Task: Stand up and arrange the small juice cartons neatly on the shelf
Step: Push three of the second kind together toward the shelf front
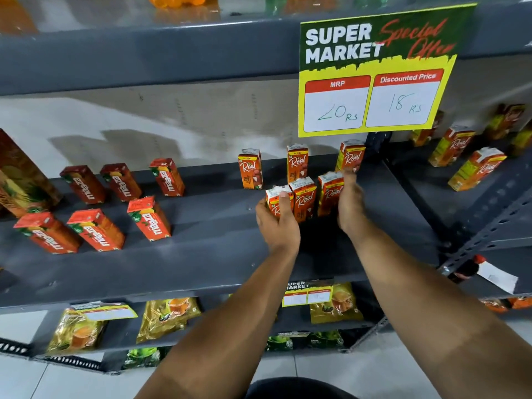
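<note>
Several small orange "Real" juice cartons stand upright on the grey shelf [218, 254]. Three form a back row: one [250, 168], one [297, 162] and one [351, 156]. Three stand close together in front. My left hand [277, 223] grips the front left carton [275, 197], thumb across its face. The middle front carton [303, 197] stands between my hands. My right hand [349, 205] lies flat against the right side of the front right carton [329, 194], fingers extended up toward the back right carton.
Red "Maaza" cartons [149, 218] stand in two rows on the left of the same shelf. A yellow price sign [374, 73] hangs from the shelf above. More cartons [478, 168] stand on the neighbouring shelf to the right. Yellow packets [167, 318] lie below.
</note>
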The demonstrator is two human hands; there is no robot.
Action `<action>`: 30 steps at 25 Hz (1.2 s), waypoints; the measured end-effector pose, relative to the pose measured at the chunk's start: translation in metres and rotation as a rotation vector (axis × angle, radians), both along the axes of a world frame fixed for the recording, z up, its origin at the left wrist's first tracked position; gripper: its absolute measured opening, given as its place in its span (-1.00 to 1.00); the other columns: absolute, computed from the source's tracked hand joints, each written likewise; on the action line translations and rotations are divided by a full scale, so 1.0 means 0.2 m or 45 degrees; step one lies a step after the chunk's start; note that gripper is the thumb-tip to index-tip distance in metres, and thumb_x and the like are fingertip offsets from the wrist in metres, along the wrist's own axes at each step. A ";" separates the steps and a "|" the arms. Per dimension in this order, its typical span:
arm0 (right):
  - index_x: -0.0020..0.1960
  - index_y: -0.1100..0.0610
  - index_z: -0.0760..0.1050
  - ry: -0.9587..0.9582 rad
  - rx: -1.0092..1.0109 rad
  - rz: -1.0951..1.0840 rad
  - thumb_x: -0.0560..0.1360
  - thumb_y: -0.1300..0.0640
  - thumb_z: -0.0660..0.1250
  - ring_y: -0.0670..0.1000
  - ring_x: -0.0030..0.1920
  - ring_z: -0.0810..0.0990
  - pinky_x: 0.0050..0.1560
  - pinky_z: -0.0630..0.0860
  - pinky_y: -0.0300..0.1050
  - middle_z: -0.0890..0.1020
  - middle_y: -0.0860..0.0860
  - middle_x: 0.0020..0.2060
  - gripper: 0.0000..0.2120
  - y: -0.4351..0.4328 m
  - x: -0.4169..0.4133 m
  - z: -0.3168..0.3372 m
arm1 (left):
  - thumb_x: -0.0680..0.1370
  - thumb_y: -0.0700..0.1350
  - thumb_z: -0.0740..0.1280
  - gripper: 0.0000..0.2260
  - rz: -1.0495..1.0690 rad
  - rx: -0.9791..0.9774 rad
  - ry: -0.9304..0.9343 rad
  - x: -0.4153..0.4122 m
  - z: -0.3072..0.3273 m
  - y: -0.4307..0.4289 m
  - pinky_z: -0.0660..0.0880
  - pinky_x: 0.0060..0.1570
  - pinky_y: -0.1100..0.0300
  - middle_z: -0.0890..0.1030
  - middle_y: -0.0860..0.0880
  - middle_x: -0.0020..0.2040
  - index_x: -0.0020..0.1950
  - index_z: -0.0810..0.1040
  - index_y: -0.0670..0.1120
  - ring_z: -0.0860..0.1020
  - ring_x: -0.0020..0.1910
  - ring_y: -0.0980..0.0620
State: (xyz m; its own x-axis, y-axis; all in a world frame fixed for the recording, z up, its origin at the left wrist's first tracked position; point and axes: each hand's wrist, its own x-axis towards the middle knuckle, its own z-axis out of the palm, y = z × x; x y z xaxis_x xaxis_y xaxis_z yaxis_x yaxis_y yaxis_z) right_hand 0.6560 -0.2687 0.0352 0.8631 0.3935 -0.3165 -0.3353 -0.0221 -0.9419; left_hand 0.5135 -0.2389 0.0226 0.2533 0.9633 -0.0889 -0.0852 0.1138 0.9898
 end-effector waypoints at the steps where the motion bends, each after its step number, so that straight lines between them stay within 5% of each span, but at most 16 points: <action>1: 0.02 0.03 0.59 -0.008 0.004 0.017 0.47 -0.26 0.21 -0.02 -0.14 0.63 -0.15 0.49 -0.08 0.66 -0.02 -0.17 -0.59 0.01 -0.02 -0.01 | 0.55 0.19 0.23 -0.66 0.002 0.018 0.009 0.01 0.00 0.00 0.46 -0.13 0.33 0.48 -0.02 0.23 0.24 0.37 0.06 0.53 0.12 0.04; 6: -0.12 -0.07 0.49 -0.046 0.065 0.053 0.50 -0.29 0.15 -0.07 -0.20 0.63 -0.27 0.43 -0.13 0.63 -0.08 -0.20 -0.68 0.00 -0.08 -0.02 | 0.55 0.22 0.18 -0.68 -0.051 0.072 0.047 0.03 -0.02 0.04 0.45 -0.17 0.37 0.49 -0.05 0.21 0.19 0.38 0.06 0.55 0.11 0.00; 9: -0.07 -0.10 0.46 -0.077 0.135 0.065 0.47 -0.32 0.14 -0.13 -0.23 0.68 -0.28 0.49 -0.16 0.65 -0.07 -0.15 -0.68 -0.04 -0.12 -0.05 | 0.47 0.27 0.18 -0.53 -0.127 0.022 0.055 0.02 -0.02 0.08 0.54 0.05 0.10 0.52 -0.10 0.22 0.24 0.39 -0.01 0.55 0.13 -0.02; 11: 0.06 -0.11 0.46 -0.135 0.133 0.105 0.43 -0.38 0.12 -0.03 -0.03 0.65 -0.09 0.54 -0.05 0.62 0.01 0.02 -0.58 -0.08 -0.14 -0.09 | 0.43 0.27 0.19 -0.54 -0.179 -0.033 0.059 0.01 -0.01 0.11 0.51 0.17 -0.06 0.53 -0.10 0.20 0.21 0.37 0.02 0.55 0.14 -0.03; 14: 0.28 -0.06 0.41 -0.175 0.117 0.026 0.42 -0.43 0.06 0.07 0.16 0.56 0.21 0.48 0.15 0.55 0.08 0.21 -0.38 -0.10 -0.16 -0.11 | 0.50 0.24 0.19 -0.65 -0.219 -0.050 0.068 0.00 -0.01 0.11 0.51 0.13 -0.03 0.54 -0.11 0.20 0.16 0.35 0.06 0.55 0.12 -0.01; 21: 0.21 0.05 0.43 -0.357 0.156 -0.056 0.48 -0.33 0.02 0.06 0.04 0.60 0.02 0.56 0.04 0.59 0.12 0.07 -0.45 -0.08 -0.13 -0.08 | 0.49 0.25 0.15 -0.56 -0.137 0.005 0.094 0.02 0.00 0.07 0.49 0.19 -0.13 0.49 -0.13 0.23 0.23 0.33 -0.01 0.52 0.17 -0.06; 25: -0.03 -0.09 0.46 -0.355 0.153 -0.037 0.45 -0.31 0.08 -0.07 -0.08 0.60 -0.18 0.48 -0.13 0.58 -0.05 -0.10 -0.64 -0.05 -0.14 -0.10 | 0.49 0.26 0.14 -0.55 -0.115 0.031 0.107 0.03 0.00 0.07 0.48 0.19 -0.11 0.49 -0.14 0.23 0.23 0.32 -0.01 0.52 0.17 -0.05; 30: -0.14 -0.03 0.48 -0.245 0.190 -0.022 0.43 -0.26 0.14 0.07 -0.09 0.65 -0.15 0.50 -0.05 0.63 0.04 -0.16 -0.67 -0.05 -0.08 -0.11 | 0.44 0.29 0.14 -0.52 -0.135 0.000 0.072 0.04 -0.01 0.07 0.53 0.13 -0.06 0.48 -0.14 0.23 0.21 0.30 0.01 0.53 0.16 -0.06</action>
